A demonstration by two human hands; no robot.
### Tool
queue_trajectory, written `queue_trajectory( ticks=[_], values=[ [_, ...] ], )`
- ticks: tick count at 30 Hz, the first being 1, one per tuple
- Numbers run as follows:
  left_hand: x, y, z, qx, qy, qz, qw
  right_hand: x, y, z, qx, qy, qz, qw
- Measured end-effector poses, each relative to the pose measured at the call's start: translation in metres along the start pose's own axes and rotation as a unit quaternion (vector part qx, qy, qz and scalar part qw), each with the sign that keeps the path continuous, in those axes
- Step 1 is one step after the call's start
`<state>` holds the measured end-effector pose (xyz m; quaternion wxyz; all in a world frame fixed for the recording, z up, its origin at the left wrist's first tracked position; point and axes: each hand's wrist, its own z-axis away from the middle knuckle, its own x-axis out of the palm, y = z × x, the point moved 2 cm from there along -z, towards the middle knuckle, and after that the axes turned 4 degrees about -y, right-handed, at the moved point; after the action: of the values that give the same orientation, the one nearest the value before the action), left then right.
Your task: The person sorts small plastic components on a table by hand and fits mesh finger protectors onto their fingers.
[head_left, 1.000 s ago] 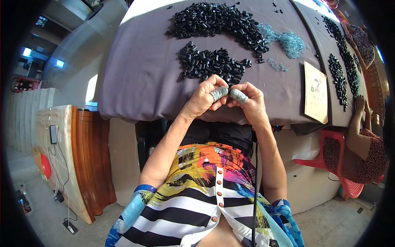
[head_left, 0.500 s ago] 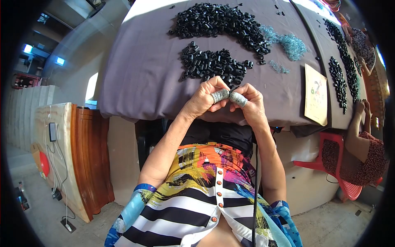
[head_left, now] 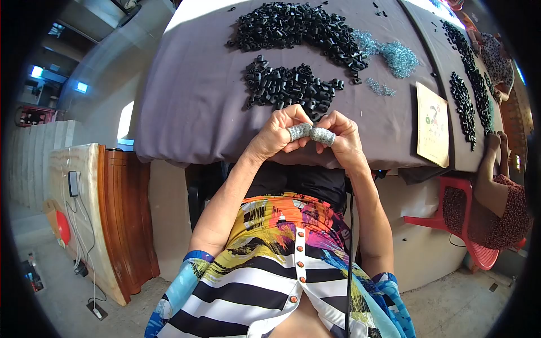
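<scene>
My left hand (head_left: 280, 132) and my right hand (head_left: 340, 137) meet over the near edge of the cloth-covered table (head_left: 197, 107), fingers pinched together. Each thumb wears a grey wrapping, and the two wrapped thumbs touch. A bit of something dark shows between the fingertips; the fingers hide most of it. Just beyond my hands lies a smaller pile of black plastic pieces (head_left: 290, 85). Farther back is a larger pile of similar black pieces (head_left: 293, 25). Small clear-bluish pieces (head_left: 400, 59) lie in a heap to its right, with a few nearer ones (head_left: 380, 87).
A booklet (head_left: 432, 125) lies on the table's right part. Beyond it, more black pieces (head_left: 463, 104) are spread near another person's hands (head_left: 497, 139). That person sits on a red chair (head_left: 456, 214). At left stands a wooden cabinet (head_left: 127, 219) with a phone and cables on top.
The wrapped thumbs have come together and tilted slightly, and the dark bit between the fingertips is now more hidden. At the far right, a second person's arm has shifted.
</scene>
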<state>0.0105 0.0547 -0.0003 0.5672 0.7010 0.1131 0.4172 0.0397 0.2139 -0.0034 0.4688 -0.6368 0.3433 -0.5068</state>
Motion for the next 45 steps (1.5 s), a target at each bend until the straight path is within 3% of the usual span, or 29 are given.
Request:
queue_trajectory(
  ticks=[12,24,33,42,45],
  values=[
    [-0.004,-0.002,0.0,0.005,0.015,0.038,0.999,0.01,0.0,-0.001,-0.045,0.005,-0.001,0.999],
    [-0.004,-0.001,0.0,-0.009,0.014,0.004,1.0,0.007,0.0,0.0,-0.039,-0.01,0.002,0.999],
    [-0.003,0.0,0.0,0.004,0.011,0.0,1.0,0.013,0.002,0.001,-0.015,0.038,-0.007,0.999],
    [-0.005,-0.001,-0.001,-0.017,0.003,0.006,1.0,0.013,-0.005,0.002,-0.023,0.035,0.132,0.99],
    [-0.004,0.001,0.0,-0.022,0.009,-0.005,1.0,0.012,-0.004,0.001,-0.015,0.031,0.07,0.997]
  ],
)
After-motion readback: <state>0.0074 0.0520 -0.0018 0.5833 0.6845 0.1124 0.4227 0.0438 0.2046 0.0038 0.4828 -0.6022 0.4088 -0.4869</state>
